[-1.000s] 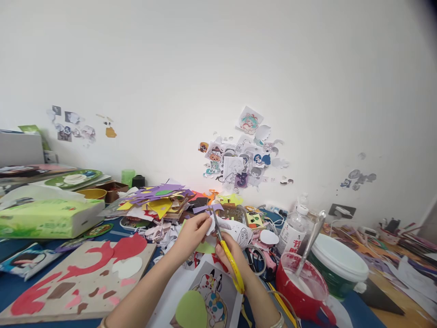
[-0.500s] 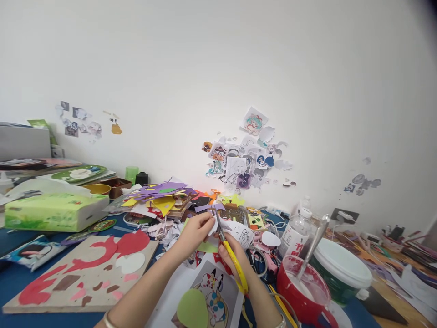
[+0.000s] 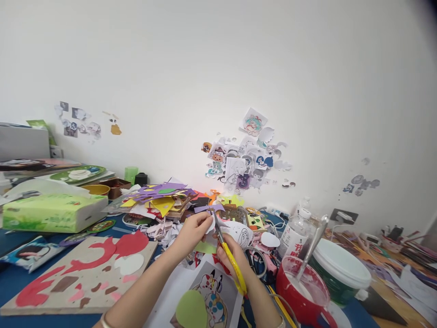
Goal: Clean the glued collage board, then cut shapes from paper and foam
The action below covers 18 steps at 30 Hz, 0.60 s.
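My left hand pinches a small white piece of paper by its edge, its fingers closed. Against that paper's right side rest the blades of yellow-handled scissors. Wrapped around the scissors is my right hand; part of the handles is hidden by it. Below both hands lies a printed sheet with cartoon figures, and a light green paper oval sits on top of it. A white paper with a drawn face lies just beyond my right hand.
On the left, a board bears red, brown, pink and white cutouts; a tissue pack stands behind it. Paper scraps pile up at the back. To the right are a red cup with a spoon, a lidded bucket and a bottle.
The view has shifted very slightly. Both hands keep hold of the paper and the scissors, with the paper turned a little between the fingers.
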Tool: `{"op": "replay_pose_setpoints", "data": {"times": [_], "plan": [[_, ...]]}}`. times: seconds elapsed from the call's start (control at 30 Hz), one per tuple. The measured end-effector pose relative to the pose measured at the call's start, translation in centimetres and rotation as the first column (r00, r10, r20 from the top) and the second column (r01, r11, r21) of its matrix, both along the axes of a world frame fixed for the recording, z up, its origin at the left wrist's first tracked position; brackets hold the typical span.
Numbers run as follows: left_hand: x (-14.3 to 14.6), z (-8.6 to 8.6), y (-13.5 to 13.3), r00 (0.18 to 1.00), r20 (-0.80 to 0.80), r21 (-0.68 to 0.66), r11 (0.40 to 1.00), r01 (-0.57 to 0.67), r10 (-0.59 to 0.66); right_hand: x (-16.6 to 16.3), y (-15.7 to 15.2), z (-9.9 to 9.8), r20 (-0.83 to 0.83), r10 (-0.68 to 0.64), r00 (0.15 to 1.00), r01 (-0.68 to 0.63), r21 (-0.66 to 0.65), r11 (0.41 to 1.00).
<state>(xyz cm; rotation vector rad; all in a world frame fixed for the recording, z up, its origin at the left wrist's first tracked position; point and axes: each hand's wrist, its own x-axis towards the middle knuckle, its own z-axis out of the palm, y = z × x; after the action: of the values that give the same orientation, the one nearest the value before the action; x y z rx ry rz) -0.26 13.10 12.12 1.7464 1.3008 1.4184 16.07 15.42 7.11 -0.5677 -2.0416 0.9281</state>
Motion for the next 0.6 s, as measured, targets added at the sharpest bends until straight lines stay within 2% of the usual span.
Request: {"op": "replay_pose_setpoints", "data": {"times": [0.23, 0.6], "plan": [[0.27, 0.04, -0.16, 0.999, -0.017, 0.012, 0.999, 0.034, -0.033, -0.05, -0.21, -0.02, -0.022, -0.026, 0.999, 0.025, -0.020, 0.999], [0.30, -0.09, -0.08, 1.000, -0.004, 0.005, 1.000, 0.014, -0.014, -0.05, -0.02, 0.08, -0.007, -0.010, 1.000, 0.010, 0.009, 1.000]]}}
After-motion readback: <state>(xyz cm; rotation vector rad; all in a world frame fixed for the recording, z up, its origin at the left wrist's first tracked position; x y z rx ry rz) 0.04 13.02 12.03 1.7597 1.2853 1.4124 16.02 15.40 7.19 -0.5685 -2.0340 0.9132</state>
